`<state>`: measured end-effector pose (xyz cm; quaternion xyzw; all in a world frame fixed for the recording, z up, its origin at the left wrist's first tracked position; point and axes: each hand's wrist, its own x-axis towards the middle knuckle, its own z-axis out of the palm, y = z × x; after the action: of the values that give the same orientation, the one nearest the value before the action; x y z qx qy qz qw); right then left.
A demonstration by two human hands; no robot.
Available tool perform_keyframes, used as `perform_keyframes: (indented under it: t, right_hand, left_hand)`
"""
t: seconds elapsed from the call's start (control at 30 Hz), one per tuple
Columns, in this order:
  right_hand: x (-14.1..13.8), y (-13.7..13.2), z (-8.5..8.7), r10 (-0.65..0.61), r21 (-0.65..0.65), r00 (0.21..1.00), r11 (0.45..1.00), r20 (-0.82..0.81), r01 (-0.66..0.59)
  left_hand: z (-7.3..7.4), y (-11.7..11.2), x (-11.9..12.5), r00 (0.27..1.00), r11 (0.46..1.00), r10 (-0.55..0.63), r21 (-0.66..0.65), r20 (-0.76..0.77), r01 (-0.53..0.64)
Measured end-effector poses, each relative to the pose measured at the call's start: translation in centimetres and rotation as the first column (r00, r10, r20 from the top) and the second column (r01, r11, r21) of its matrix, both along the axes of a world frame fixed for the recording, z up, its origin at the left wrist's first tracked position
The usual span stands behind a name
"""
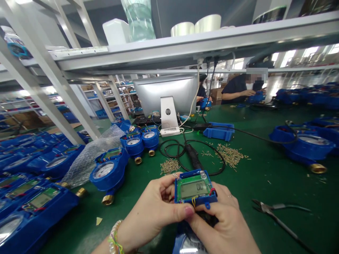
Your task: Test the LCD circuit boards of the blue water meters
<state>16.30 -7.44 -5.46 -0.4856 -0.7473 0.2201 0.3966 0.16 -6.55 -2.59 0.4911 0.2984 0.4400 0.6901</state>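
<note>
Both my hands grip a blue water meter (195, 207) in front of me. Its open electronics box shows a green circuit board with an LCD (194, 189) that seems to read 0.0, and red and yellow wires at the near side. My left hand (159, 204) is closed on the box's left side, thumb on the near edge by the yellow wires. From the right, my right hand (221, 218) wraps the box, its thumb meeting the left one. The dial below is partly covered by my hands. Just beyond lies a black electric screwdriver (193, 157) with its cable.
Brass screws (230, 155) lie in loose piles. Cutting pliers (275, 211) rest at right, a blue bin (218, 131) and a monitor (166, 95) stand behind. More blue meters (108, 173) fill the left and far right. A shelf crosses above; a co-worker (243, 88) sits opposite.
</note>
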Motion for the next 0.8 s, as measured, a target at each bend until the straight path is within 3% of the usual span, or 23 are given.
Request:
perform_keyframes:
  t: [0.2,0.4,0.53,0.8]
  right_hand:
    - [0.7,0.7,-0.9,0.08,0.097,0.985,0.991,0.152,-0.095]
    - [0.5,0.6,-0.8,0.012,0.144,0.983,0.989,0.181,-0.038]
    - [0.5,0.9,-0.7,0.06,0.186,0.964,0.976,0.258,-0.111]
    - [-0.8,0.0,0.1,-0.04,0.031,0.994,0.999,0.099,0.037]
  left_hand:
    - [0.2,-0.1,-0.5,0.995,0.997,-0.076,-0.018,0.066,0.077]
    - [0.6,-0.3,-1.3,0.986,0.99,-0.134,-0.021,0.097,0.137]
    - [0.7,-0.2,-1.5,0.988,0.99,-0.14,-0.004,0.069,0.141]
    - [0.2,0.4,-1.2,0.998,0.998,-0.061,-0.007,-0.006,0.061]
